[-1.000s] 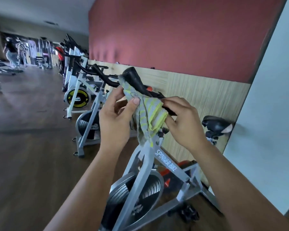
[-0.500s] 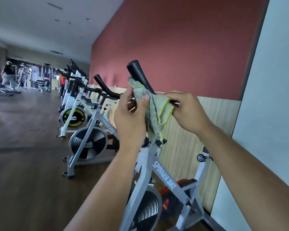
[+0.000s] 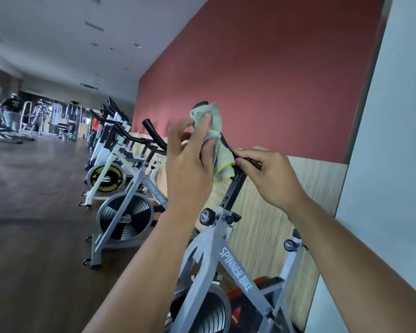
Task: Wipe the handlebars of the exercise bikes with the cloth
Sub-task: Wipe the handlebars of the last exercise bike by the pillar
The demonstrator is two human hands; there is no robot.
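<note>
A grey cloth with yellow-green stripes (image 3: pixel 218 143) is wrapped over the upright black horn of the nearest bike's handlebar (image 3: pixel 226 143); only the horn's tip shows above the cloth. My left hand (image 3: pixel 190 162) presses the cloth against the horn with thumb and fingers. To the right, my right hand (image 3: pixel 267 174) pinches the black crossbar of the same handlebar just beside the cloth's lower edge. The grey bike frame (image 3: pixel 235 267) marked SPINNER BIKE stands below my arms.
A row of further spin bikes (image 3: pixel 125 212) runs along the red and wood-panelled wall (image 3: pixel 262 207) to the far end. A pale wall (image 3: pixel 389 164) is close on the right. Dark wood floor (image 3: pixel 34 236) lies open to the left. A person (image 3: pixel 11 111) stands far back left.
My left hand has slid the cloth up the horn toward its tip, now covering most of it. The view has tilted upward, and my right hand stays on the crossbar.
</note>
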